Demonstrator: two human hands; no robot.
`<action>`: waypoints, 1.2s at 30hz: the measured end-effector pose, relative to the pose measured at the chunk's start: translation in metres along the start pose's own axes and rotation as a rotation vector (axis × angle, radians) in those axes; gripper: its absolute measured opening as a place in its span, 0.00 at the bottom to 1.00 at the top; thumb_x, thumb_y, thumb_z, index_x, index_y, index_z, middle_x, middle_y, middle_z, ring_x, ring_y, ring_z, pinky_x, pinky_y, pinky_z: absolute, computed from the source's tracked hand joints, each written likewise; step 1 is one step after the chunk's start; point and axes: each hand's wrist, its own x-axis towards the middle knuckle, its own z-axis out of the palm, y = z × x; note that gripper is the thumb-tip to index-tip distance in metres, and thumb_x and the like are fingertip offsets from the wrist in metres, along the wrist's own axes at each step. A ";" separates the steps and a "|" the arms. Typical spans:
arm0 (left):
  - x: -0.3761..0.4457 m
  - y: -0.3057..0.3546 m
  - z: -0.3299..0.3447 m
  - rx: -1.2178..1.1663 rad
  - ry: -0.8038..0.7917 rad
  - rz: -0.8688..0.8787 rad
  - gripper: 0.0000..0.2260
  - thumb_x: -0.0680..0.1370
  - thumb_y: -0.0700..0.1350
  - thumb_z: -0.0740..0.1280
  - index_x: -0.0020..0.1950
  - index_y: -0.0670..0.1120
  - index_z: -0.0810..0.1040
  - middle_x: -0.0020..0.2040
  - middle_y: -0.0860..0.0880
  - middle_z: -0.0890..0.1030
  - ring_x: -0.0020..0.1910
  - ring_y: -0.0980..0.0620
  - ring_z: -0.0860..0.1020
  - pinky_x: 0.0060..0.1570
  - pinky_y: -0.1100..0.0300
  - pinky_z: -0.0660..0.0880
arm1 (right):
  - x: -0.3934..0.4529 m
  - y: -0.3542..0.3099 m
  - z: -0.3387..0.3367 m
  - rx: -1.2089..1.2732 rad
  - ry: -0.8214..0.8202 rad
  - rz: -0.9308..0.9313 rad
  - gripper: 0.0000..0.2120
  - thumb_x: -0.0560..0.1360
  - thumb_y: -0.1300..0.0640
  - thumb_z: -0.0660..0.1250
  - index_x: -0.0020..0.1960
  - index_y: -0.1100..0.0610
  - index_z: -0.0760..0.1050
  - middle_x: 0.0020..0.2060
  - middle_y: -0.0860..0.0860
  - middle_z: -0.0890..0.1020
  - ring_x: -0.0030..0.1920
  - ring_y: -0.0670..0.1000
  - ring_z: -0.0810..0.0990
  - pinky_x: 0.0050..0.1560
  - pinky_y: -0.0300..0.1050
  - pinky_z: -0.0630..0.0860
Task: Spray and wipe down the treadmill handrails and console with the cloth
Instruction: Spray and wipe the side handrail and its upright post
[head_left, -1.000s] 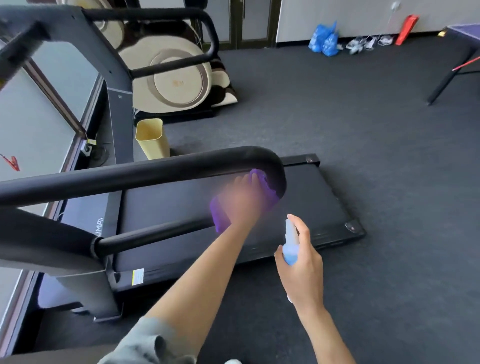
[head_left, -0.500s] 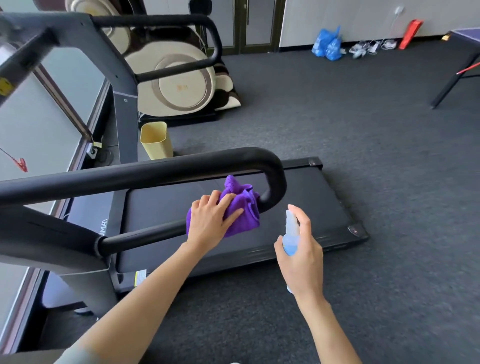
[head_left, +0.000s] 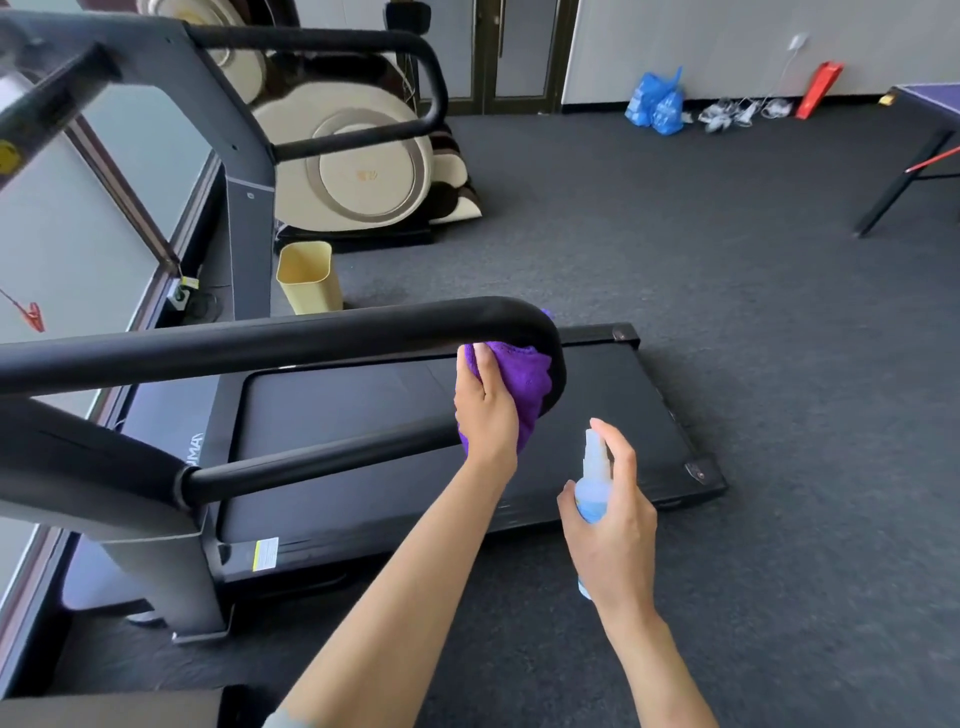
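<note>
I see the purple cloth (head_left: 522, 384) bunched against the inner side of the curved end of the near handrail (head_left: 291, 338), where the black bar bends down. My left hand (head_left: 485, 410) presses it there, fingers curled over the cloth's left edge and gripping it, with the lower folds hanging past the wrist. Just to the right and nearer me, my right hand (head_left: 610, 519) is wrapped round a small clear spray bottle (head_left: 592, 480) of blue liquid, held upright, index finger arched over the nozzle; it hangs apart from the rail, above the edge of the treadmill deck (head_left: 395, 431). The far handrail (head_left: 363, 41) loops round at the upper left. Beyond the deck a pale yellow bin (head_left: 309, 278) stands on the dark carpet (head_left: 675, 249), with a cream massage chair (head_left: 358, 161) behind it and blue bags (head_left: 655, 104) by the far wall.
</note>
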 end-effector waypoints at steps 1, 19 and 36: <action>-0.001 0.001 0.000 -0.038 -0.014 -0.002 0.15 0.82 0.57 0.51 0.57 0.53 0.74 0.53 0.55 0.80 0.57 0.52 0.76 0.64 0.51 0.69 | 0.001 -0.001 0.000 0.006 -0.001 -0.007 0.33 0.71 0.68 0.70 0.69 0.45 0.64 0.61 0.36 0.74 0.54 0.50 0.80 0.52 0.42 0.75; 0.003 0.028 -0.057 -0.627 0.180 -0.298 0.19 0.81 0.63 0.50 0.69 0.61 0.65 0.65 0.51 0.76 0.56 0.54 0.77 0.48 0.59 0.75 | 0.007 -0.021 0.014 0.103 -0.037 -0.105 0.32 0.70 0.70 0.70 0.68 0.48 0.66 0.57 0.29 0.71 0.52 0.46 0.76 0.49 0.30 0.68; 0.042 0.099 -0.203 -0.821 0.752 0.099 0.27 0.74 0.56 0.70 0.68 0.45 0.68 0.61 0.45 0.80 0.54 0.48 0.81 0.53 0.51 0.80 | -0.008 -0.066 0.061 0.152 -0.215 -0.194 0.32 0.70 0.69 0.70 0.66 0.44 0.66 0.53 0.36 0.76 0.42 0.48 0.77 0.43 0.32 0.68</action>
